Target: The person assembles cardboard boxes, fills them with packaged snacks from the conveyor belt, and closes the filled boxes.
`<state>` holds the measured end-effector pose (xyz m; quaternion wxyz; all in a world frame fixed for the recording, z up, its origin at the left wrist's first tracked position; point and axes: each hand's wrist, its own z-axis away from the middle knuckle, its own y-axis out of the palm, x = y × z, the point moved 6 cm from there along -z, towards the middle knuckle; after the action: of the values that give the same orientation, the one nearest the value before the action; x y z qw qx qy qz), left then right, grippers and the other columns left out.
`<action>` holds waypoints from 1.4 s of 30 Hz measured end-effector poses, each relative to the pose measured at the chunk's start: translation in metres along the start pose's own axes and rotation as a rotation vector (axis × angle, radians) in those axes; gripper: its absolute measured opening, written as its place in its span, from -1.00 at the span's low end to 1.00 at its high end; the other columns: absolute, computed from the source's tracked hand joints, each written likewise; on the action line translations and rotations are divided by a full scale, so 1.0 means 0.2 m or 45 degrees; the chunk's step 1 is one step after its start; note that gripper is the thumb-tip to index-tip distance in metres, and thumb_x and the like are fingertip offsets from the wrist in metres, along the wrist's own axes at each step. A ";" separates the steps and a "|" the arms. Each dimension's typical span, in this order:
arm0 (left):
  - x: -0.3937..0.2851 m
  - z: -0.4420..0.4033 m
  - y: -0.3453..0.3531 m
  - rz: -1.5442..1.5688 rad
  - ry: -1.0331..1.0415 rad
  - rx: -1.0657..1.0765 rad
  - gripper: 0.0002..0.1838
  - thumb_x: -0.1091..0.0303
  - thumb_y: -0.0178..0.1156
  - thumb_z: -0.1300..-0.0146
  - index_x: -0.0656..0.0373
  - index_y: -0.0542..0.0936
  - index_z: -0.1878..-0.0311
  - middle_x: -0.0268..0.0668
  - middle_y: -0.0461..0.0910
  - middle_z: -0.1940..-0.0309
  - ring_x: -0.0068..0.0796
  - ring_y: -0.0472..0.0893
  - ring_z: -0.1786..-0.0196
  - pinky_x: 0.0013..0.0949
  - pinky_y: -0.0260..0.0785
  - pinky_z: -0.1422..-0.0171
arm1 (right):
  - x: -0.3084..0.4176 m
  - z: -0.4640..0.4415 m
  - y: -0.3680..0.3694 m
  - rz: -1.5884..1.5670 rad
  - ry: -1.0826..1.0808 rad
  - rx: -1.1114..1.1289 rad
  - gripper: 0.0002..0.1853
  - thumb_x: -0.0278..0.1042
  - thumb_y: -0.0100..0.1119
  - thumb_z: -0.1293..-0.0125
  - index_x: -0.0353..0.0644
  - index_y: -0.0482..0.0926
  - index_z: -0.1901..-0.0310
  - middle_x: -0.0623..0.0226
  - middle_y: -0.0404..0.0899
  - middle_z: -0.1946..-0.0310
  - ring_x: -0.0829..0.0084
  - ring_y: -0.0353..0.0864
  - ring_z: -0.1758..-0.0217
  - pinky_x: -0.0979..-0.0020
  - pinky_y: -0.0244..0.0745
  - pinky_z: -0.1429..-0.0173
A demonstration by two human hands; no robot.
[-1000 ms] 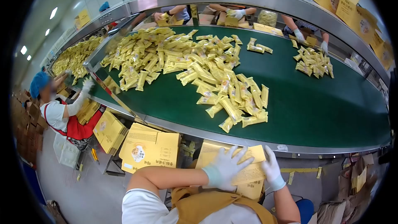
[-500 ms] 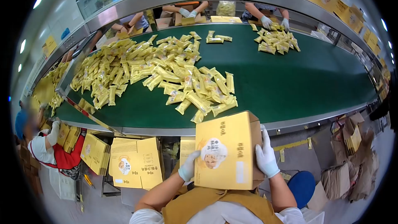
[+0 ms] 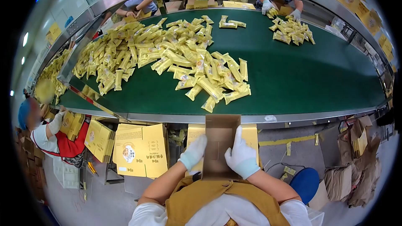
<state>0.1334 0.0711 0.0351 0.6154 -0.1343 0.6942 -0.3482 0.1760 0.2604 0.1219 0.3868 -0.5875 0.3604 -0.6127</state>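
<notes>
From the head camera, the brown inside of a box [image 3: 222,146] shows between the person's two gloved hands, just in front of the body at the near side of the green belt [image 3: 301,79]. The left hand [image 3: 194,152] is at the box's left side, its fingers blurred (so whether it grips the wall or only touches it, I cannot tell). The right hand [image 3: 242,157] is at the right side, partly open, with the index finger straight along the edge and no closed grip to be seen. Judging by this, the step in hand is holding the carton in shape; the next move would call for both sides kept steady and square, as a loose wall could fold in. Whether its bottom is closed cannot be made out. Flat yellow cartons [image 3: 251,133] lie behind it, and a stack of flat cartons [image 3: 144,148] is off to the left. On the belt, yellow packets [image 3: 209,77] spread in a large pile, its near end just beyond the box, with a smaller heap [image 3: 293,31] near a co-worker's gloved hands [image 3: 267,6] across the way. Another co-worker [image 3: 46,136] in a red apron is at far left, beside more cartons.
</notes>
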 end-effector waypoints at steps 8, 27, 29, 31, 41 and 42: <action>0.09 0.15 -0.18 0.551 -0.491 0.345 -0.56 0.16 0.00 -0.56 0.33 0.49 -0.26 -0.05 0.70 0.19 -0.37 0.67 0.09 -0.24 0.48 -0.03 | -0.30 0.03 -0.01 -0.648 0.110 -0.114 -0.28 -0.28 0.04 -0.46 -0.40 0.06 -0.53 -0.25 0.61 0.06 -0.16 0.67 0.13 0.09 0.59 0.04; -0.13 -1.07 -0.22 -0.905 0.089 -0.062 -0.03 -0.24 0.50 0.24 -0.30 0.46 -0.37 -0.21 0.34 -0.42 0.14 0.15 -0.55 0.66 -0.26 -0.47 | -0.30 -1.42 0.07 -0.004 0.054 -0.149 -0.27 0.12 0.45 -0.05 0.21 0.52 -0.32 0.02 0.23 -0.46 -0.11 0.36 -0.41 -0.11 0.32 -0.33; -0.05 -1.11 -0.23 -1.002 0.043 0.029 -0.06 -0.28 0.47 0.24 -0.37 0.46 -0.35 -0.24 0.32 -0.43 0.10 0.12 -0.58 0.73 -0.31 -0.42 | -0.31 -1.44 0.11 0.154 0.047 -0.197 -0.29 0.07 0.45 -0.05 0.24 0.53 -0.31 0.04 0.24 -0.43 -0.09 0.43 -0.32 -0.09 0.39 -0.25; 0.05 -1.10 -0.31 -0.960 0.037 0.042 -0.14 -0.16 0.49 0.20 -0.38 0.49 -0.31 -0.28 0.34 -0.40 0.04 0.16 -0.57 0.70 -0.30 -0.45 | -0.35 -1.42 0.14 0.233 0.050 -0.215 -0.31 0.02 0.44 -0.06 0.26 0.53 -0.30 0.06 0.27 -0.37 -0.06 0.49 -0.23 -0.07 0.43 -0.19; 0.23 -0.78 -0.49 -1.049 0.261 0.019 -0.19 -0.24 0.41 -0.05 -0.26 0.44 -0.39 -0.26 0.49 -0.21 0.01 0.24 -0.50 0.44 -0.26 -0.56 | -0.51 -1.08 0.07 0.296 0.339 -0.408 -0.34 0.06 0.31 -0.22 0.14 0.50 -0.37 -0.13 0.16 -0.46 -0.15 0.36 -0.31 -0.05 0.29 -0.34; 0.19 -0.76 -0.48 -1.056 0.342 -0.042 -0.29 -0.30 0.36 -0.09 -0.17 0.56 -0.26 -0.27 0.58 -0.08 -0.08 0.32 -0.46 0.36 -0.23 -0.59 | -0.51 -1.04 0.07 0.361 0.253 -0.490 -0.34 0.08 0.30 -0.23 0.11 0.50 -0.36 -0.14 0.14 -0.48 -0.18 0.32 -0.36 -0.07 0.24 -0.39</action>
<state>-0.0424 0.0264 0.0683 0.3254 -0.3651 0.6609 -0.5693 -0.0309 0.3434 0.0529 0.3126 -0.5308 0.5854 -0.5271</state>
